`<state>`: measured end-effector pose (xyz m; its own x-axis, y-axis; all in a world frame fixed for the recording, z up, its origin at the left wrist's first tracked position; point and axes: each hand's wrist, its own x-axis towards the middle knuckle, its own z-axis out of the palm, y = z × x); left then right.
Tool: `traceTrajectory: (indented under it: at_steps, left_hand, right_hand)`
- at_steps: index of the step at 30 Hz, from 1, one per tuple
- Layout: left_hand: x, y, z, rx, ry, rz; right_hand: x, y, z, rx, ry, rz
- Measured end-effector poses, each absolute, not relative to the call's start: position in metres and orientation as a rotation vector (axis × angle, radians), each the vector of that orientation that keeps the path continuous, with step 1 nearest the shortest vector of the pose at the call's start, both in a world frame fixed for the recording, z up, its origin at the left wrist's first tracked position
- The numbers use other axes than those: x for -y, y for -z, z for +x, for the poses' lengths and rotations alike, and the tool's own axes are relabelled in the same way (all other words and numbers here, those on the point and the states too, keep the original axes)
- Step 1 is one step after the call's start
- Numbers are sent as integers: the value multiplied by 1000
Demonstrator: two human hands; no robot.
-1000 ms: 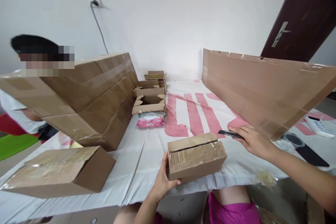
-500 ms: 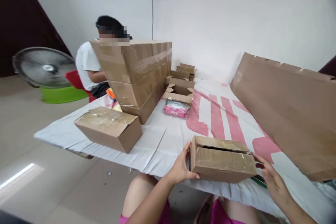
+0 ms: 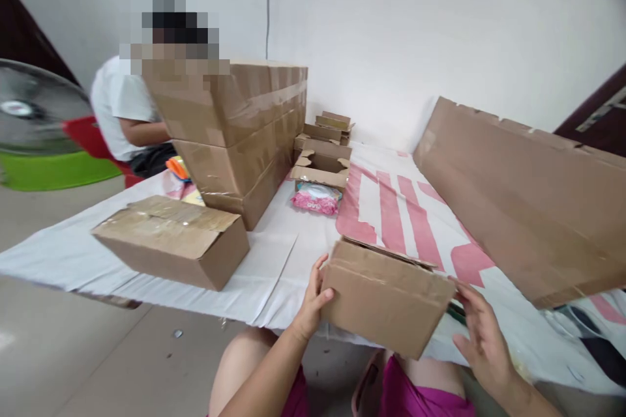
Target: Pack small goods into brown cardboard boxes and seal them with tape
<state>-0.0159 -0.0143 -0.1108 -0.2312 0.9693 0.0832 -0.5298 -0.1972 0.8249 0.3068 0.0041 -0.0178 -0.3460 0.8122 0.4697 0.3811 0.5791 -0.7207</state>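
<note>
A small cardboard box (image 3: 386,296) is tilted at the table's front edge, its long side facing me and its top flaps leaning away. My left hand (image 3: 313,303) grips the left end, thumb on the near side and fingers around the corner. At the right end, my right hand (image 3: 482,329) presses its fingers against the upper corner, with the thumb held away from the cardboard. The box is supported between both hands. Whatever is inside it cannot be seen.
A taped cardboard box (image 3: 171,234) lies to the left, before a tall stack of cartons (image 3: 235,137). Beyond are a pink wipes pack (image 3: 315,199) and an open box (image 3: 323,166). A large cardboard sheet (image 3: 528,202) stands right. A person (image 3: 130,104) sits behind the stack.
The box has tipped so its near side shows and its top faces away. My right thumb has spread from it. The view has shifted a little, showing more of the table's right side.
</note>
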Motion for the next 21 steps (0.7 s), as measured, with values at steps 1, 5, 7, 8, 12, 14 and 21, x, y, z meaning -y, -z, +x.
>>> traceTrajectory:
  at_steps: [1,5,7,8,12,14,21]
  left_hand:
    - [15,111,-16,-816,-1692,688]
    - [16,115,-20,-879,-1666,317]
    - [15,118,-21,-926,-1654,197]
    - [14,119,-22,-948,-1659,160]
    - [12,119,-21,-1037,-1666,128]
    - [13,119,-19,-1062,-1655,280]
    - [15,123,-20,-1170,-1572,828]
  right_hand:
    - [-6,19,304,1900,-626,-980]
    - [-6,25,296,1980,-661,-1010]
    - [-2,30,293,2128,-659,-969]
    - [1,32,292,2195,-651,-942]
    - [6,42,290,2245,-642,-931]
    - [3,47,292,2166,-686,-991]
    - [-15,58,296,1467,-1308,-1143]
